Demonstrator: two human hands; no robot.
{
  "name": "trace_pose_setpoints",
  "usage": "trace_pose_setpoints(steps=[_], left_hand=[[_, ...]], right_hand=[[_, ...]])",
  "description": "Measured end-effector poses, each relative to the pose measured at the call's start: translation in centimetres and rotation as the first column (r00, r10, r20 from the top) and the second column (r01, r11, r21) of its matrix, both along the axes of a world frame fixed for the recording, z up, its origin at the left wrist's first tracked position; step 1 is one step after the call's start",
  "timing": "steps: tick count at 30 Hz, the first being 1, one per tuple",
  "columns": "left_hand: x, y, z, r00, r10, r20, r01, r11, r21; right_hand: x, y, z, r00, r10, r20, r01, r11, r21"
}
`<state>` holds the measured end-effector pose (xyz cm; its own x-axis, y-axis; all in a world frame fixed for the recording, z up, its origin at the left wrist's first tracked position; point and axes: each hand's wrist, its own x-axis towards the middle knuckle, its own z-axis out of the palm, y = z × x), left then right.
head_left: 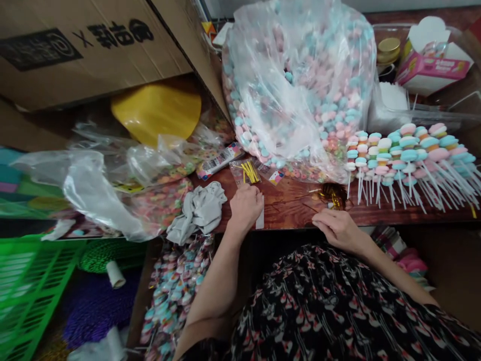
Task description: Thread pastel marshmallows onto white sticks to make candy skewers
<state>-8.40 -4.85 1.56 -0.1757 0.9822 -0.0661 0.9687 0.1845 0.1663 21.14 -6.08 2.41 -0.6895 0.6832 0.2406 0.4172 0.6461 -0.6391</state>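
My left hand rests on the wooden table with its fingers curled, pinching the near edge of a small clear packet of yellow twist ties. My right hand lies at the table's front edge, fingers closed together, just below a bunch of gold ribbon; I cannot make out whether it holds a strand. A row of pastel marshmallow skewers on white sticks lies to the right. Behind stands a big clear bag of pastel candies.
A grey cloth lies left of my left hand. Crumpled plastic bags, a yellow object and a cardboard box fill the left. A pink carton sits back right. A green crate stands low left.
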Motion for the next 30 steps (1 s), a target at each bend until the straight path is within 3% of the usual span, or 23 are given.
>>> trace_pose_setpoints(steps=[4, 7, 9, 12, 14, 18, 21, 26, 28, 30], left_hand=[[0.9, -0.8, 1.6, 0.971, -0.089, 0.220, 0.063, 0.991, 0.122], [3.1, -1.1, 2.9, 0.818, -0.253, 0.517, 0.114, 0.951, 0.286], [4.7, -0.7, 2.9, 0.710, -0.329, 0.623, 0.136, 0.932, 0.337], [6.7, 0.6, 1.6, 0.676, -0.406, 0.615, 0.199, 0.904, 0.378], [7.5, 1.2, 0.5, 0.669, -0.485, 0.564, 0.276, 0.866, 0.417], [7.3, 1.2, -0.2, 0.662, -0.566, 0.492, 0.317, 0.806, 0.500], [5.0, 1.3, 0.4, 0.758, -0.489, 0.432, 0.238, 0.824, 0.515], [-2.8, 1.4, 2.6, 0.979, -0.158, 0.128, 0.072, 0.857, 0.510], [-6.1, 1.5, 3.5, 1.000, 0.013, -0.006, -0.008, 0.881, 0.473], [-8.8, 2.0, 4.1, 0.993, 0.076, -0.095, -0.033, 0.917, 0.397]], right_hand=[[-0.3, 0.5, -0.6, 0.993, -0.076, -0.085, 0.074, 0.997, -0.023], [-1.1, 0.7, -0.4, 0.957, -0.194, -0.218, 0.176, 0.979, -0.100], [-1.8, 1.1, 0.2, 0.937, -0.209, -0.278, 0.175, 0.974, -0.141], [-1.5, 2.3, 1.3, 0.921, -0.237, -0.309, 0.220, 0.971, -0.090], [0.3, 2.9, 2.1, 0.894, -0.302, -0.332, 0.310, 0.950, -0.031], [5.8, 3.2, 3.2, 0.817, -0.494, -0.297, 0.535, 0.842, 0.073], [9.0, 3.4, 2.7, 0.758, -0.574, -0.311, 0.640, 0.746, 0.184], [9.0, 2.6, 1.6, 0.830, -0.482, -0.281, 0.549, 0.795, 0.259], [7.9, 2.3, 1.3, 0.861, -0.426, -0.277, 0.500, 0.809, 0.310], [6.8, 2.5, 1.0, 0.888, -0.367, -0.276, 0.449, 0.822, 0.349]])
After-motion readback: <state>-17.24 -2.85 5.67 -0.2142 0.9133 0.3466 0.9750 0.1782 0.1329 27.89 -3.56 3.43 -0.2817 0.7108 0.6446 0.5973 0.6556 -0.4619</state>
